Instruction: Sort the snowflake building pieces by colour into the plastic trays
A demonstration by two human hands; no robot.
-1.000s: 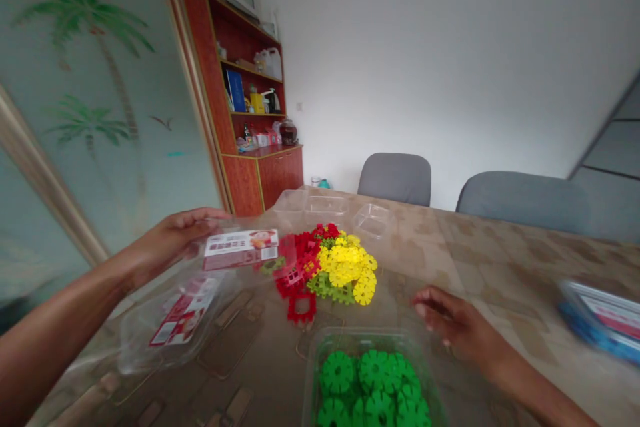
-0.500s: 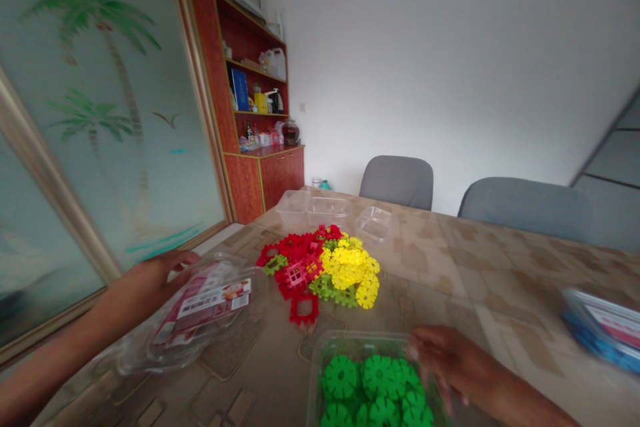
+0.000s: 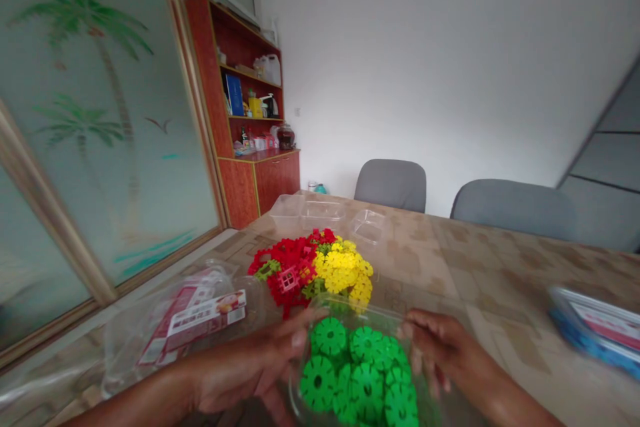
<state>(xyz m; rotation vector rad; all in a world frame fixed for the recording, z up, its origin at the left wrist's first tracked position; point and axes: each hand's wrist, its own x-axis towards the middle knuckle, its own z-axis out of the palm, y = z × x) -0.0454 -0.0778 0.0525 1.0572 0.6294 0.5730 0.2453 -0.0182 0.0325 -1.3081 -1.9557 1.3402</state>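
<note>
A clear plastic container (image 3: pixel 384 310) full of green notched building discs (image 3: pixel 367 383) is at the near edge of the view. My left hand (image 3: pixel 267 357) holds its left side, thumb at the rim and fingers lower down. On the opposite side, my right hand (image 3: pixel 440 350) grips the right wall with its fingers curled. Just beyond the container lies a loose pile of red plastic building pieces (image 3: pixel 293 257), with yellow notched discs (image 3: pixel 345 267) to its right. A few olive-green pieces (image 3: pixel 268 269) are mixed in. The container hides the pile's near edge.
Clear lids with red-and-white labels (image 3: pixel 207 317) lie stacked at left. Several clear tubs (image 3: pixel 323 215) stand behind the pile. A lidded box of blue pieces (image 3: pixel 597 330) sits at far right. Grey chairs (image 3: pixel 391 183) line the table's far side.
My left hand has moved right from the lids to the left side of the container. The container now sits slightly farther forward and left, overlapping the pile's near edge.
</note>
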